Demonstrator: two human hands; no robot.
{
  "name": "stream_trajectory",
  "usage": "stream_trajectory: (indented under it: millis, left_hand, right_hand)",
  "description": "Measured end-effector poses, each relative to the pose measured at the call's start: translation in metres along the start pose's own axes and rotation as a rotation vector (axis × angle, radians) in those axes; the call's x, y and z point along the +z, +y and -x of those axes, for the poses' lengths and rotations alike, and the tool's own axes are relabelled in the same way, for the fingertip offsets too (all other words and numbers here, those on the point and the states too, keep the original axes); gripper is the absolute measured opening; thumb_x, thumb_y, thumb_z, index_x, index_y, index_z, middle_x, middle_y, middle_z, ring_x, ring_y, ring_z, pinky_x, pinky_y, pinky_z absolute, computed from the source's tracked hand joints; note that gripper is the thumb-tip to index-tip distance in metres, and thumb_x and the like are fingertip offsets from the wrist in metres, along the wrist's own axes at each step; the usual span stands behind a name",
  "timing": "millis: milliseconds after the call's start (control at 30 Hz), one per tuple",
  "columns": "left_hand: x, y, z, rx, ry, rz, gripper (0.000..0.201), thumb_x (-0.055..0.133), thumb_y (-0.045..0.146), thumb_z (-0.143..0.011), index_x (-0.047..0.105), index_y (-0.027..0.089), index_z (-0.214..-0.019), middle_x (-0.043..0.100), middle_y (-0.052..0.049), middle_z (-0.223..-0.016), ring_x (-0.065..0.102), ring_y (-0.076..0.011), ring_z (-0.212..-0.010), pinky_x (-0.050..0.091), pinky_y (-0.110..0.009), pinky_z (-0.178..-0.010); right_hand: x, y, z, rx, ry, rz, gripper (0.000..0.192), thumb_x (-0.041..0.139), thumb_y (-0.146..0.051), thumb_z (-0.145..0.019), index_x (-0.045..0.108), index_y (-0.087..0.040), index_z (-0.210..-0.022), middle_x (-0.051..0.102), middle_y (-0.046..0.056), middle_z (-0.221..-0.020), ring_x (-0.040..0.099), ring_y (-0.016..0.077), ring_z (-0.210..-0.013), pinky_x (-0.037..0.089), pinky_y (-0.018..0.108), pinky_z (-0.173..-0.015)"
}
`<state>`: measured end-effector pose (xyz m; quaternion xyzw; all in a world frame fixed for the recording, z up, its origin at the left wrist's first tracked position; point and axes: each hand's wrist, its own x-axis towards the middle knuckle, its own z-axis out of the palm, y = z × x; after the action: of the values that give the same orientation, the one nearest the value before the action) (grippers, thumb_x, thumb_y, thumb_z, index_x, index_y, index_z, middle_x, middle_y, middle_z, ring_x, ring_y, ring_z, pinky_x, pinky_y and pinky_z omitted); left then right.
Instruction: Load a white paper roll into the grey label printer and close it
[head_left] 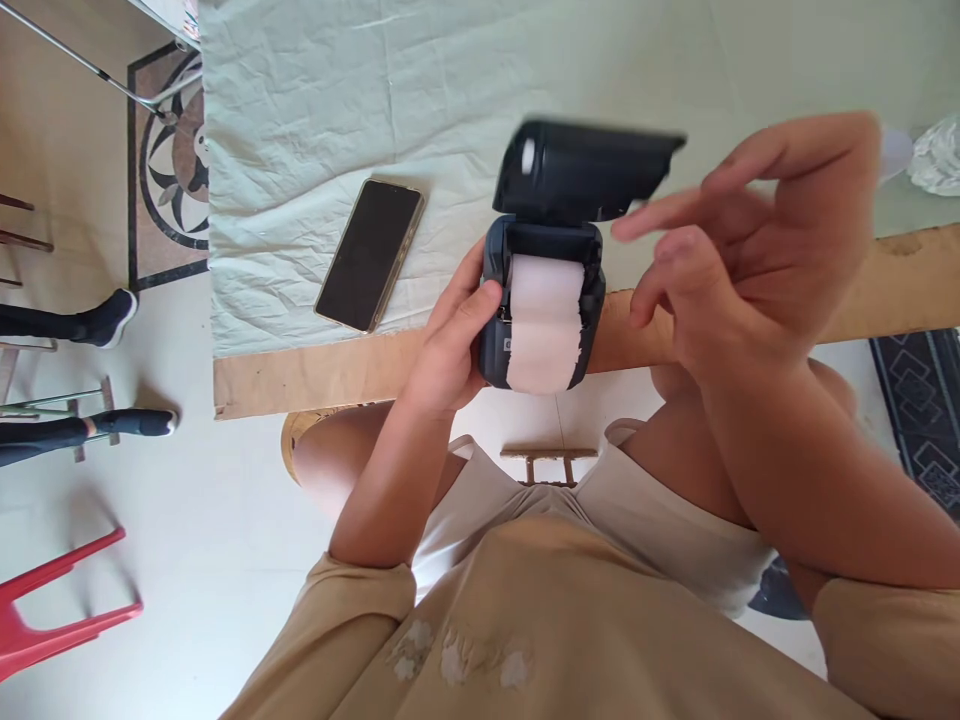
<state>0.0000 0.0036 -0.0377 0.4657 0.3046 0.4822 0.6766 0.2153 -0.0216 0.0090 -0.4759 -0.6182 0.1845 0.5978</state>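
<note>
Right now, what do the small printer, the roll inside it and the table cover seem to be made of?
Printer: probably matte dark plastic, with smooth moulded edges. Roll: white paper, its free end ragged. Table cover: pale cloth, creased all over. The left hand holds the printer.

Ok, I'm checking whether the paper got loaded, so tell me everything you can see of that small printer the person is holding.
The portable thermal printer is a small, dark, rounded box that looks like plastic. Its lid is swung open and stands up at the far side. A white paper roll sits in the open bay, with a strip of paper hanging down over the near face. The printer rests at the near table edge. The left hand has its grip on the left side, thumb on the rim; the right hand hovers beside it, open, not touching.
</note>
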Motion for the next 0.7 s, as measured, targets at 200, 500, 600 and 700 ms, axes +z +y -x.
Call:
stream_trajectory:
  millis: [200,500,600,700]
  left_hand:
    - [0.004,0.013,-0.001,-0.064,-0.091,0.013,0.049,0.083,0.064,-0.095,0.078,0.038,-0.137,0.073,0.004,-0.161,0.051,-0.0409,-0.168,0.062,-0.058,-0.128]
    - [-0.001,-0.005,0.000,0.032,-0.015,0.043,0.057,0.075,0.073,-0.098,0.078,0.036,-0.141,0.082,-0.004,-0.141,0.074,-0.0384,-0.146,0.071,-0.049,-0.109]
    - [-0.001,-0.002,0.002,0.015,-0.007,0.049,0.049,0.074,0.067,-0.101,0.080,0.035,-0.137,0.083,-0.004,-0.133,0.082,-0.0321,-0.131,0.073,-0.038,-0.089]
    - [0.000,0.001,0.004,0.019,-0.008,0.045,0.048,0.076,0.064,-0.100,0.080,0.036,-0.139,0.083,-0.003,-0.133,0.083,-0.0290,-0.126,0.072,-0.033,-0.083]
  right_hand:
    - [-0.010,-0.002,-0.021,-0.071,-0.503,0.553,0.019,0.075,-0.038,-0.094,0.076,-0.030,-0.111,0.071,-0.001,-0.083,0.049,0.0118,-0.063,0.027,0.031,-0.060]
    - [-0.042,-0.010,-0.024,0.161,-0.344,0.105,0.037,0.082,-0.055,-0.093,0.075,-0.044,-0.128,0.075,0.000,-0.117,0.071,0.0187,-0.078,0.060,0.039,-0.063]
    - [-0.058,0.020,-0.020,0.365,-0.212,-0.057,0.037,0.057,-0.069,-0.106,0.070,-0.048,-0.133,0.072,0.002,-0.116,0.077,0.0238,-0.091,0.070,0.047,-0.075]
    - [-0.065,0.054,-0.019,0.306,-0.168,-0.033,0.029,0.067,-0.055,-0.105,0.069,-0.048,-0.132,0.070,0.002,-0.116,0.074,0.0209,-0.088,0.071,0.046,-0.079]
